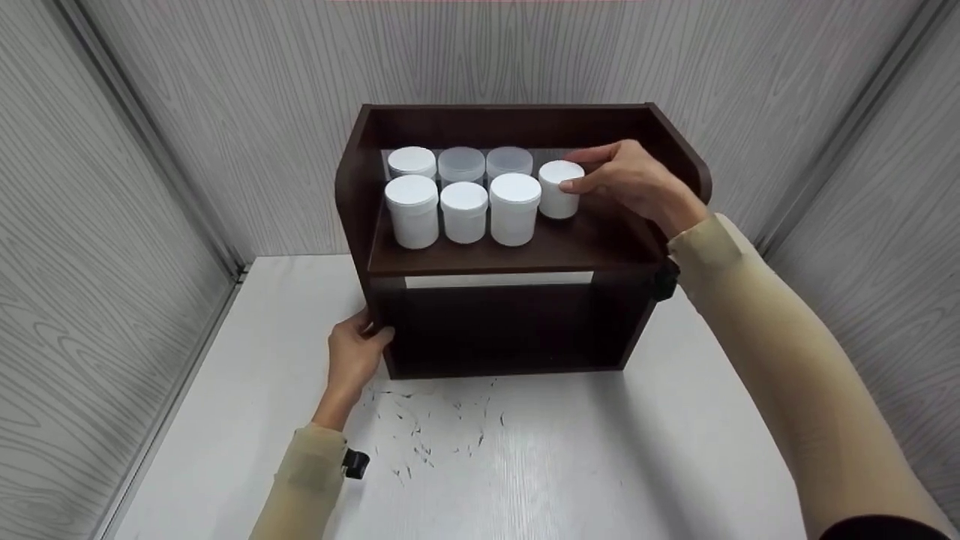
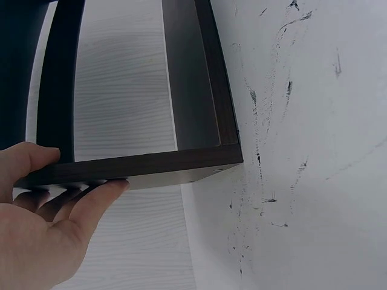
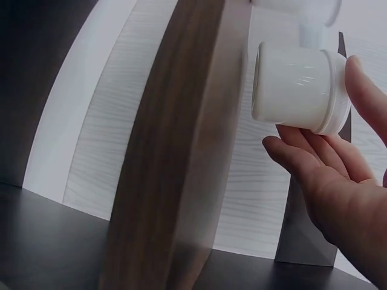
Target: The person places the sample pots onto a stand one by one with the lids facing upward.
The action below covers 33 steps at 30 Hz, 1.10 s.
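Observation:
A two-tier dark brown wooden shelf [image 1: 517, 259] stands on the white table. My left hand [image 1: 355, 356] grips the edge of its left side panel [image 2: 151, 166], thumb on one face and fingers on the other. At the right end of the front row, my right hand [image 1: 637, 180] holds a small white lidded jar [image 1: 559, 195]. The right wrist view shows the thumb at the lid of this jar [image 3: 293, 87] and fingers along its side; whether its base touches the board is unclear. Left of it are three white lidded jars, including a shorter one [image 1: 464, 214].
Behind the front row stand a white-lidded jar [image 1: 412, 161] and two translucent jars, one of them in the middle [image 1: 461, 165]. The shelf has raised side panels and a back rail [image 1: 510, 127]. Dark scuff marks [image 1: 420, 442] streak the table [image 1: 540, 457]. Grey wood-grain walls [image 1: 225, 67] surround it.

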Tool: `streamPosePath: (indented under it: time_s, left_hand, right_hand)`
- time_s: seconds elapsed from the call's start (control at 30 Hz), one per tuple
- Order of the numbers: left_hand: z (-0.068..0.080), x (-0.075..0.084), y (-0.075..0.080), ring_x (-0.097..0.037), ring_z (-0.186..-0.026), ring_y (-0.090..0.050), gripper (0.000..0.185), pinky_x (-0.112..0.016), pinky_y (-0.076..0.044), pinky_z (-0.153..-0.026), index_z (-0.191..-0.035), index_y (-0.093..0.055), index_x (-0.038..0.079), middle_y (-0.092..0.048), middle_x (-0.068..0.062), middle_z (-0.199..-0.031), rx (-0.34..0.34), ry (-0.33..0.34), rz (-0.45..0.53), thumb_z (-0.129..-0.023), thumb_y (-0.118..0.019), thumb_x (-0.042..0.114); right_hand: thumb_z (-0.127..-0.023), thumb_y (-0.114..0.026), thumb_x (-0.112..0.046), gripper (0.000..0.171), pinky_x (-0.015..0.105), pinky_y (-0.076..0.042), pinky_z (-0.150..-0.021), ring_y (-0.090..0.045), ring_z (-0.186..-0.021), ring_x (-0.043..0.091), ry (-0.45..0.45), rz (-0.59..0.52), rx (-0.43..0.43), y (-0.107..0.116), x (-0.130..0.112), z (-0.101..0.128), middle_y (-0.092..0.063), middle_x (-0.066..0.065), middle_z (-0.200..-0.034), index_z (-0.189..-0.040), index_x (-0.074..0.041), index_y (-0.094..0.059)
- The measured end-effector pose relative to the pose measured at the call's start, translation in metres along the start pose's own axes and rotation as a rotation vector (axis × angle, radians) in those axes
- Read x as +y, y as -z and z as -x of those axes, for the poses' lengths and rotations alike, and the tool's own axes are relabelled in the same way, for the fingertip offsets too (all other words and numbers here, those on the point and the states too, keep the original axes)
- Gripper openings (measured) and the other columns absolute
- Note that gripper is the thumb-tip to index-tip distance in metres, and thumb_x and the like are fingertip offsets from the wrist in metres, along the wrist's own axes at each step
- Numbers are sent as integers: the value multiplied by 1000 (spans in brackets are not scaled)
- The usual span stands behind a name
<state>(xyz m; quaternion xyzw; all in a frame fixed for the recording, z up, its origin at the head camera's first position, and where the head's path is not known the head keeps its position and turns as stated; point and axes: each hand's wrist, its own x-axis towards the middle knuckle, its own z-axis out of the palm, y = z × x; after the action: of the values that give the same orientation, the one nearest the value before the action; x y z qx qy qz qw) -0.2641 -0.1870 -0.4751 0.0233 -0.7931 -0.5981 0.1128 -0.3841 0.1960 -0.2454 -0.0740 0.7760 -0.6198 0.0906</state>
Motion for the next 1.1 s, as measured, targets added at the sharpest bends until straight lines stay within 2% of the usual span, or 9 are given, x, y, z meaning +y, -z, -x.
streamPosePath:
  time_s: [0.17,0.43,0.6,0.9,1.0,1.1]
  left_hand:
    - [2,-1,1,-43,-132,-58,60,-43,-55,-104,-150,-44,-15,-53,-31,-148,-15,-14,-7,-99,-66,7]
    - [1,-2,0,-43,-132,-59,59,-43,-54,-105,-149,-44,-16,-53,-31,-148,-14,-17,-5,-99,-66,6]
    - [0,-2,0,-42,-131,-59,58,-42,-54,-104,-149,-46,-15,-54,-31,-148,-5,-9,10,-99,-66,5]
    - [1,-1,1,-41,-128,-62,57,-43,-56,-102,-148,-49,-13,-57,-30,-145,9,-21,-5,-97,-68,4]
    - [1,-1,1,-41,-129,-61,57,-43,-56,-103,-148,-49,-13,-56,-30,-146,7,-21,-7,-97,-67,4]
    - [2,-1,1,-41,-129,-61,57,-44,-55,-103,-148,-49,-13,-56,-29,-146,-1,-18,-18,-98,-67,6]
  right_hand:
    - [-82,-89,4,60,20,-57,-79,-65,-92,11,12,21,-1,-4,5,-2,-71,9,-123,-137,5,-66]
    - [-82,-86,7,61,20,-57,-74,-66,-86,9,4,-29,2,-4,9,-3,-74,5,-110,-139,5,-65]
    - [-82,-87,8,61,20,-59,-75,-67,-86,10,-6,-53,-2,-5,9,-3,-74,7,-112,-139,5,-65]
    - [-82,-88,5,70,30,-58,-96,-70,-98,14,-36,-77,-41,-5,13,0,-73,11,-120,-145,6,-58]
    - [-82,-89,3,71,29,-58,-96,-69,-102,14,-48,-65,-34,-6,14,4,-72,11,-125,-146,3,-59]
    - [-83,-88,5,72,25,-58,-91,-69,-104,15,-49,-57,6,-8,15,10,-68,15,-132,-148,3,-57]
